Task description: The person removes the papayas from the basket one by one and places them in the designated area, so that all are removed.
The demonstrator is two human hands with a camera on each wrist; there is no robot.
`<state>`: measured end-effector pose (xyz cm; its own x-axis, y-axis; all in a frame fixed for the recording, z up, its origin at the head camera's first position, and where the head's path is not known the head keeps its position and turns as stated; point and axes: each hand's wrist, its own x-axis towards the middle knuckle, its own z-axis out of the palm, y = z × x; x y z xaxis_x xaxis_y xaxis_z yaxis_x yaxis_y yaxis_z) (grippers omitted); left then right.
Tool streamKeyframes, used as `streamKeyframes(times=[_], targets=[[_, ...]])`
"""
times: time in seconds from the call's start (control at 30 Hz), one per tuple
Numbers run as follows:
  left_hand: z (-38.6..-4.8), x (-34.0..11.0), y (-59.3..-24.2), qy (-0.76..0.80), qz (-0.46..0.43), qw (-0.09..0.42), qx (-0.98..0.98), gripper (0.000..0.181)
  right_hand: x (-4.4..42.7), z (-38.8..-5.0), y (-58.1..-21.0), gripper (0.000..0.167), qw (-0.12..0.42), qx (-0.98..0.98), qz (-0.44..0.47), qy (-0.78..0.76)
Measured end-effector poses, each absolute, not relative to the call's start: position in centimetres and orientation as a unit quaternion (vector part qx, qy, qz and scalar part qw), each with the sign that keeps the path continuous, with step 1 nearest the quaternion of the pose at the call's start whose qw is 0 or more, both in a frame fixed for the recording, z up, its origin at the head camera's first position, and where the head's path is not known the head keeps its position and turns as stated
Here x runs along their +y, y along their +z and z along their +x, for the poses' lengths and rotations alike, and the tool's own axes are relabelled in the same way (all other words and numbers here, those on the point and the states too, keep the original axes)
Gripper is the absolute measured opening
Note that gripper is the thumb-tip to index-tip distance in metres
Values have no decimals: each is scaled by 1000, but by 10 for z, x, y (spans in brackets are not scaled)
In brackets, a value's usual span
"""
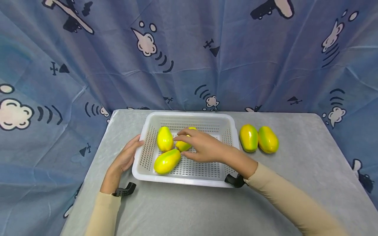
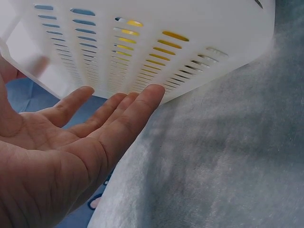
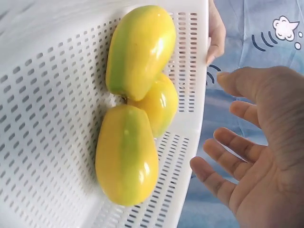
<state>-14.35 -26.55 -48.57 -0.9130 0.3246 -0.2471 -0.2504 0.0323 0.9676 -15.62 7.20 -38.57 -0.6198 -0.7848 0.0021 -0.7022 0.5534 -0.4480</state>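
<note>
Three fruits (image 1: 167, 161) lie inside the basket (image 1: 183, 181), two fruits (image 1: 248, 137) outside. Right hand (image 1: 203, 147) spreads empty fingers; left hand (image 1: 129, 154) holds the basket's edge

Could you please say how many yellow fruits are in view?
5: three fruits in the basket, one partly hidden by the right hand; two on the table to the right.

Head view: one yellow fruit (image 1: 183, 146), partly hidden beneath the fingers of the right hand (image 1: 203, 146). Left wrist view: basket (image 2: 228, 31), cut off by the top edge above the fingertips of the left hand (image 2: 71, 147).
</note>
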Motion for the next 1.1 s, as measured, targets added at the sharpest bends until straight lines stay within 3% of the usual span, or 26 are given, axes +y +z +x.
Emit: streamKeyframes(times=[0.4, 0.77, 1.1], targets=[[-133, -276, -480, 687, 23, 196, 699, 64, 35, -160, -396, 51, 150, 838, -486, -197], [-141, -267, -482, 691, 33, 207, 691, 66, 24, -173, -402, 48, 194, 828, -489, -193], [-142, -267, -483, 689, 22, 210, 694, 66, 13, -173, -414, 59, 252, 829, -476, -153]])
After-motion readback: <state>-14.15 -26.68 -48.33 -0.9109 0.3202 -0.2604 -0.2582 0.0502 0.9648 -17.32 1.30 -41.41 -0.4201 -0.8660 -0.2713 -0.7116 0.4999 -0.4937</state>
